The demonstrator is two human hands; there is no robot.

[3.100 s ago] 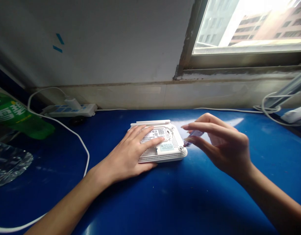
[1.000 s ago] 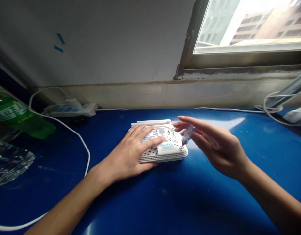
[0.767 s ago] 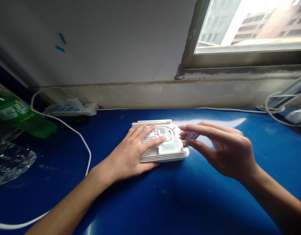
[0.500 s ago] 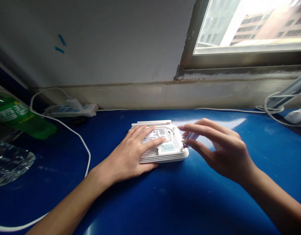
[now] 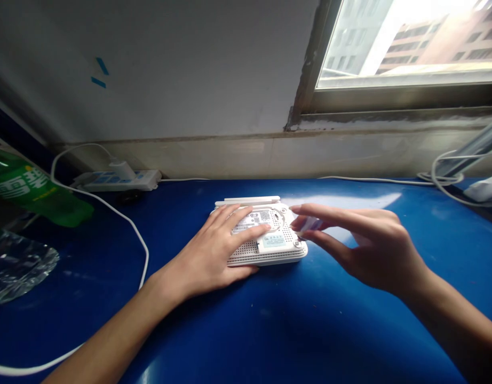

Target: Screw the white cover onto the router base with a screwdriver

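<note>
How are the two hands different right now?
The left hand lies flat, palm down, on the white router; the right hand hovers beside the router's right corner. The left hand's fingers are spread and hold nothing; the right hand's fingers pinch a small clear tool, mostly hidden. Both are bare and reach over the blue table.

Left hand (image 5: 214,253) flat on white router (image 5: 270,234), right hand (image 5: 366,248) pinching small screwdriver (image 5: 310,224)
</note>
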